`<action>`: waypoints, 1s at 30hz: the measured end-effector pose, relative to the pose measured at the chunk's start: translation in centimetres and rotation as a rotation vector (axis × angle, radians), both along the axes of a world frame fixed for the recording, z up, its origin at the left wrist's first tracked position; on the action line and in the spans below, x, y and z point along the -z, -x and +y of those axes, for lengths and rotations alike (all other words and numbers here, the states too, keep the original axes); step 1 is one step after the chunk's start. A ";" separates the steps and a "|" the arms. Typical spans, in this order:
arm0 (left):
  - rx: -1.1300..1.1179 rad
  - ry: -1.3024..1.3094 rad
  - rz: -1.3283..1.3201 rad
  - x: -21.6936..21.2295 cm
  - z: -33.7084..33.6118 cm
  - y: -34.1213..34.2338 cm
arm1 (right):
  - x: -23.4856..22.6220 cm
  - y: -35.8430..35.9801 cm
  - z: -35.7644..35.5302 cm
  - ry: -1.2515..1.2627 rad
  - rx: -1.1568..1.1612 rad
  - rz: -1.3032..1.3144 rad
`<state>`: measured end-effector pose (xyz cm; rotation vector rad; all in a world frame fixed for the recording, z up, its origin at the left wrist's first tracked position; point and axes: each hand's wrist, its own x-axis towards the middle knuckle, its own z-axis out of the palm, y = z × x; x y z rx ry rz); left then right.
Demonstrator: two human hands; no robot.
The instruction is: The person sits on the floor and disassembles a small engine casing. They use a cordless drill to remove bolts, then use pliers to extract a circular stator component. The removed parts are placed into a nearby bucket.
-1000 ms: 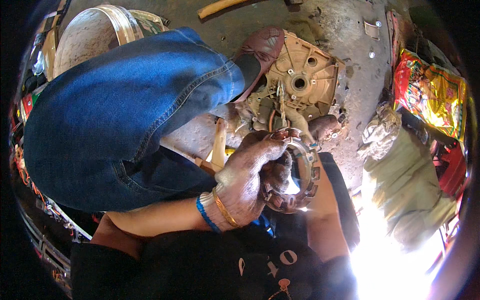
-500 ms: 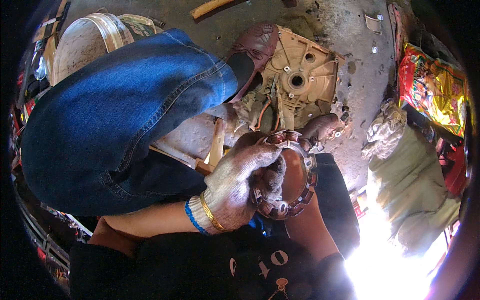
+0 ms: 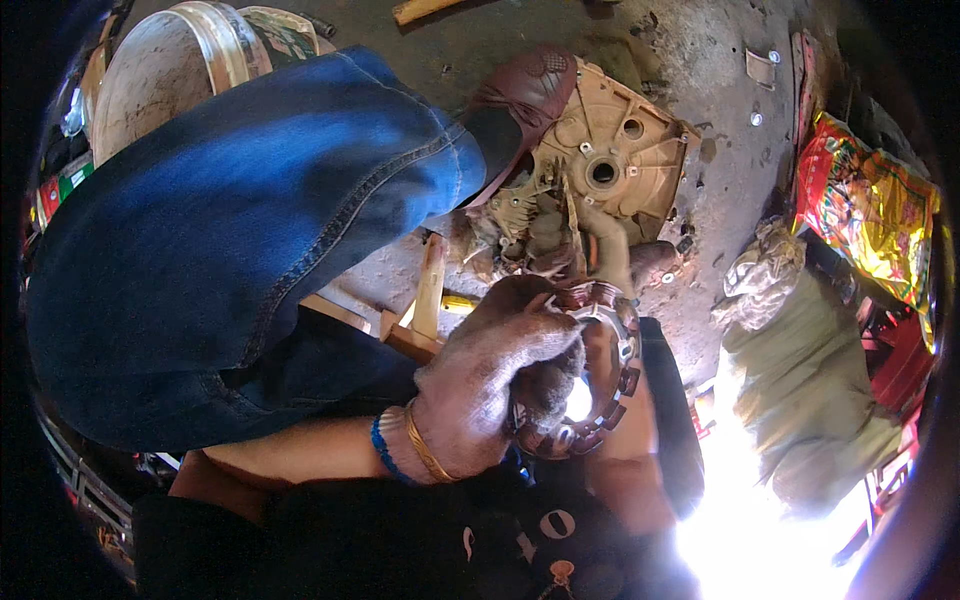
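Observation:
My left hand [image 3: 465, 380], in a soiled white knit glove with a blue cuff edge, is closed around a notched metal ring [image 3: 628, 385]. The ring has block-like teeth around its rim and a wide open centre, through which part of my right forearm shows. My right hand [image 3: 549, 228] reaches forward past the ring, low among greasy metal parts beside a tan cast casing [image 3: 640, 165]. Its fingers blend into the dark parts, so what they touch is unclear. The casing lies on the floor and has a round central bore and ribs.
A wooden frame piece [image 3: 430, 290] stands beneath my left arm. A whitish bucket [image 3: 150, 90] sits at the far left. To the right are a crumpled rag [image 3: 765, 270], olive cloth [image 3: 810, 370] and a red-and-gold packet [image 3: 865, 205]. Glaring light fills the lower right.
My right arm has stretched forward from behind the ring toward the parts by the casing. My left hand keeps hold of the ring, slightly lower in view.

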<state>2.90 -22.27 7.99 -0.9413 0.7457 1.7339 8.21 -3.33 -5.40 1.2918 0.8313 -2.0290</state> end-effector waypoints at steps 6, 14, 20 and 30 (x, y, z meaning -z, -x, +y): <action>-0.190 -0.210 -0.127 0.5 0.1 0.2 | 2.3 8.9 3.9 0.205 -0.310 -0.272; -0.169 -0.142 -0.063 0.0 0.1 -0.5 | 2.8 3.9 2.5 0.127 -0.138 -0.053; -0.125 -0.265 0.116 0.6 -0.8 -2.5 | 1.4 -4.5 -1.9 -0.023 0.013 0.028; 0.046 -0.093 0.189 0.6 -0.1 -2.9 | -5.3 -10.1 -3.9 -0.287 -0.282 0.358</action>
